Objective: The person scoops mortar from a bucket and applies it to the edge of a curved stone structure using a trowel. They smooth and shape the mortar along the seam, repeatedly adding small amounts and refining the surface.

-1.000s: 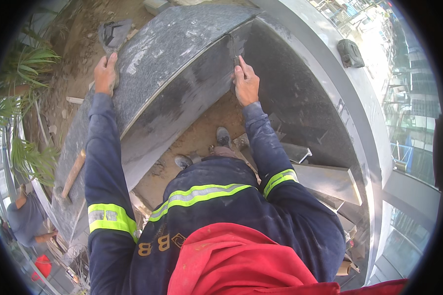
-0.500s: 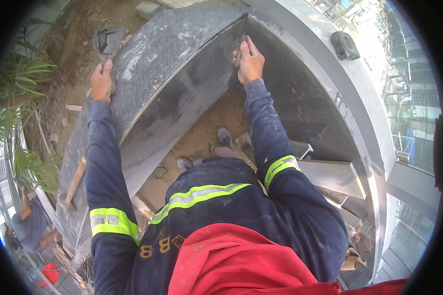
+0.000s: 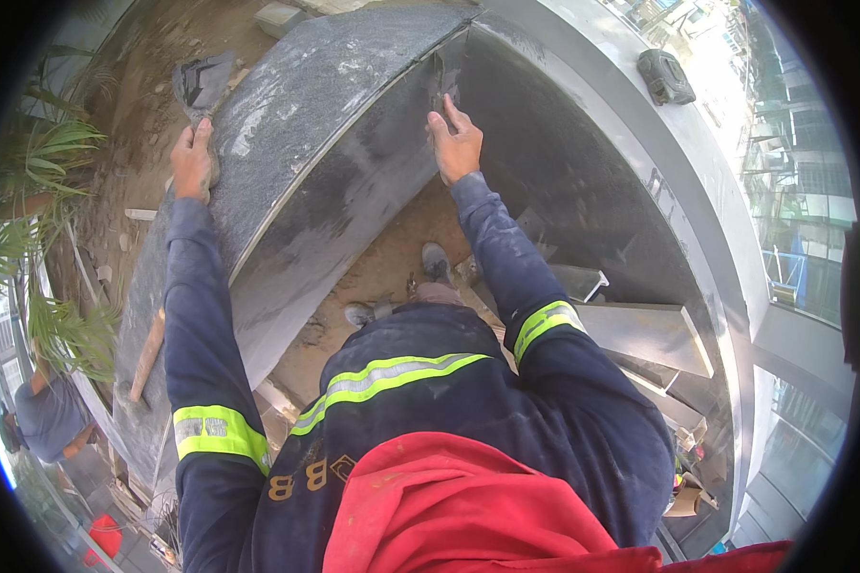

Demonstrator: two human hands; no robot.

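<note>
My left hand (image 3: 192, 167) is closed round the handle of a wide putty knife (image 3: 222, 78). Its flat blade points away from me and carries a smear of dark paste. My right hand (image 3: 457, 145) grips a narrow, thin-bladed trowel (image 3: 439, 76), its blade up against the inner corner where two dark stone panels meet; my fingers hide most of the handle. Left of that corner, the slanting inner panel (image 3: 354, 181) shows pale smears. Above it lies a grey stone top slab (image 3: 306, 91) with whitish dust marks, the putty knife held beyond its outer edge.
A wooden-handled hammer (image 3: 149, 355) rests on the slab at left. A black tape measure (image 3: 666, 76) sits on the pale ledge at right. Boards (image 3: 645, 334) lean inside the enclosure beside my right arm. Palm leaves (image 3: 57, 143) and another person (image 3: 53, 415) are at far left.
My right hand has come down and slightly left from the top of the corner, drawing the trowel with it. The left hand with the putty knife has barely shifted.
</note>
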